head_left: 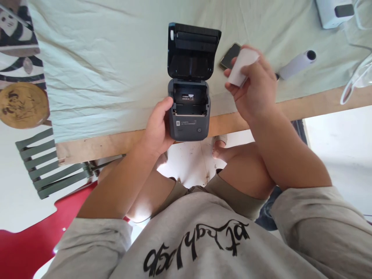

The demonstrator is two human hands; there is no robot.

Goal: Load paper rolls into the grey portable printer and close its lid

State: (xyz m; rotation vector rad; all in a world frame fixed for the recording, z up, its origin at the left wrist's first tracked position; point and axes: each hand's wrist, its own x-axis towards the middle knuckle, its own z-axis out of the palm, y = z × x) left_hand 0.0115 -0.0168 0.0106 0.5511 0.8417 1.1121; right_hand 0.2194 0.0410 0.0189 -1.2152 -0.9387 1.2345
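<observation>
A dark grey label printer (188, 130) is held near the table's front edge, its black lid (193, 50) swung up and its paper bay (190, 95) showing no roll. My left hand (159, 126) grips the printer's left side, thumb on the rim and the other fingers hidden behind it. To the right of the lid, my right hand (255, 85) is closed around a white paper roll (241, 69), apart from the printer. Partly behind that hand lies a dark phone (231, 56) on the cloth.
A pale green cloth (107, 69) covers the wooden table (87, 149). A lilac cylinder (298, 65) lies to the right, near white-framed glasses (356, 79). At the far right back stands a white box-shaped device (334, 13). A round wooden stool (24, 104) is at left.
</observation>
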